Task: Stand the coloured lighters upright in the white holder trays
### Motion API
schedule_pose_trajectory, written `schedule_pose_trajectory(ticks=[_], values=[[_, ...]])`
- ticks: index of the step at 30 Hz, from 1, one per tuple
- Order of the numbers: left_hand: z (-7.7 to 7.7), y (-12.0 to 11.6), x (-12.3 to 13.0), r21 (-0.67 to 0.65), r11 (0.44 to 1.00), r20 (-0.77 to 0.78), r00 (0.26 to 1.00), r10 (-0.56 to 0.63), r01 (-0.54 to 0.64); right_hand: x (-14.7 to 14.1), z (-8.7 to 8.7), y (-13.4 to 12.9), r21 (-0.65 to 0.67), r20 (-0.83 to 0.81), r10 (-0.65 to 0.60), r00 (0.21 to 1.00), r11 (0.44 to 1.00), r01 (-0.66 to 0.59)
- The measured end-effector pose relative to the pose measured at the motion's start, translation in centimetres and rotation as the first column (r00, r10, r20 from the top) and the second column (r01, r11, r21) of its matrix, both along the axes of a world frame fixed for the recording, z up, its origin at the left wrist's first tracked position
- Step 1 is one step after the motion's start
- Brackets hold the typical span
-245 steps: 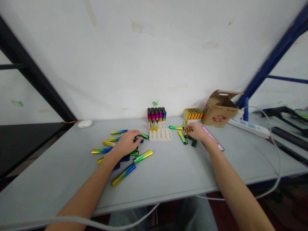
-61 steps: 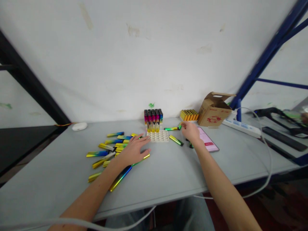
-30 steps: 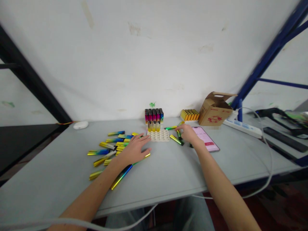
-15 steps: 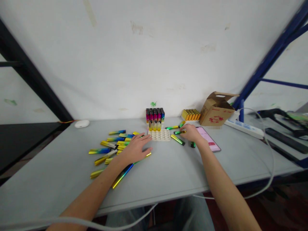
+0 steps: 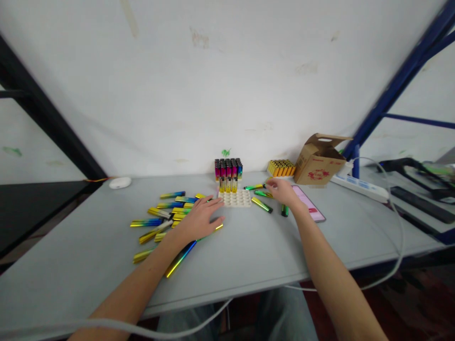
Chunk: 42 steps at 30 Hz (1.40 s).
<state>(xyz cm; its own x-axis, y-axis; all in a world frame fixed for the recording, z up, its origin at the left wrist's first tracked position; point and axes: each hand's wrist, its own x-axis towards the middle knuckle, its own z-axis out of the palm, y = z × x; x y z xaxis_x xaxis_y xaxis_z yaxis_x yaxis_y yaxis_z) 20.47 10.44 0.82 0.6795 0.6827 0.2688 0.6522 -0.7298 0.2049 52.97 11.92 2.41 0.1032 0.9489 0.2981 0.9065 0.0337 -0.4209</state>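
Observation:
My left hand point(image 5: 201, 218) lies with fingers spread over the right side of a pile of shiny yellow, green and blue lighters point(image 5: 147, 222). Its fingertips reach the left edge of a white tray with round holes point(image 5: 236, 199). Several yellow lighters point(image 5: 228, 185) stand upright along the tray's back row. To the right, my right hand point(image 5: 282, 190) has thumb and fingers pinched on a yellow-green lighter point(image 5: 269, 179), mostly hidden by the fingers. Around it lie several green lighters point(image 5: 262, 205), one partly under the hand.
Behind the tray stands a block of pink-and-blue lighters point(image 5: 228, 169). Orange-yellow lighters point(image 5: 281, 168) sit packed beside an open cardboard box point(image 5: 318, 163). A phone point(image 5: 309, 203) lies by my right forearm. Farther right is a power strip point(image 5: 360, 188); a white case point(image 5: 120, 183) lies left.
My right hand has shifted slightly away from me, from the green lighter near the phone to the yellow-green one behind it. The left hand has stayed in place.

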Motion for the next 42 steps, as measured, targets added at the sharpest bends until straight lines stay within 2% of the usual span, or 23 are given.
schedule_pose_trajectory(ticks=[3, 6, 9, 13, 20, 23, 27, 31, 33, 36, 39, 41, 42], values=[[0.2, -0.1, 0.1, -0.004, 1.000, -0.019, 1.000, 0.015, -0.016, 1.4, 0.4, 0.2, 0.163, -0.185, -0.091, 0.979, 0.979, 0.122], [0.2, -0.1, 0.1, -0.007, 1.000, -0.008, 1.000, 0.018, -0.018, 2.5, 0.4, 0.3, 0.120, -0.284, -0.122, 0.951, 0.979, 0.162], [0.2, -0.1, 0.1, -0.004, 1.000, -0.011, 1.000, 0.020, -0.020, 2.5, 0.2, 0.1, 0.030, -0.205, -0.105, 0.973, 0.993, 0.113], [0.2, -0.1, 0.1, -0.014, 1.000, -0.012, 1.000, 0.017, -0.017, 0.8, -0.1, 0.0, -0.003, -0.081, 0.057, 0.995, 0.998, -0.058], [0.1, 0.1, 0.0, -0.013, 1.000, 0.006, 1.000, 0.006, -0.006, -1.9, -0.9, 0.1, -0.100, 0.007, 0.286, 0.958, 0.954, -0.284], [0.5, 0.5, -0.4, 0.013, 1.000, 0.040, 0.999, 0.022, -0.023, -2.0, -0.7, -0.2, -0.122, 0.026, 0.299, 0.954, 0.948, -0.294], [1.5, 1.2, -1.4, 0.054, 0.998, 0.126, 0.991, 0.035, -0.042, -1.7, -0.4, -0.4, -0.139, 0.060, 0.240, 0.969, 0.963, -0.230], [2.3, 1.9, -2.5, 0.052, 0.993, 0.157, 0.983, 0.094, -0.104, -2.1, 0.1, -0.5, -0.001, 0.033, 0.170, 0.985, 0.985, -0.170], [2.5, 2.2, -3.0, 0.030, 0.990, 0.167, 0.977, 0.134, -0.141, -2.6, 0.7, -0.8, 0.092, -0.035, 0.195, 0.980, 0.977, -0.192], [2.4, 2.6, -3.6, 0.013, 0.981, 0.167, 0.968, 0.187, -0.192, -4.2, 1.8, -1.9, 0.149, -0.137, 0.326, 0.935, 0.940, -0.306], [2.3, 3.0, -4.3, 0.017, 0.975, 0.153, 0.964, 0.217, -0.222, -6.9, 2.3, -3.4, 0.199, -0.121, 0.457, 0.881, 0.881, -0.430], [2.4, 3.2, -4.9, 0.013, 0.967, 0.147, 0.957, 0.249, -0.253, -9.1, 2.2, -4.5, 0.241, -0.042, 0.590, 0.806, 0.789, -0.565], [2.5, 3.3, -5.2, 0.000, 0.962, 0.144, 0.952, 0.272, -0.274, -10.2, 2.0, -5.0, 0.253, 0.005, 0.671, 0.742, 0.717, -0.650]])
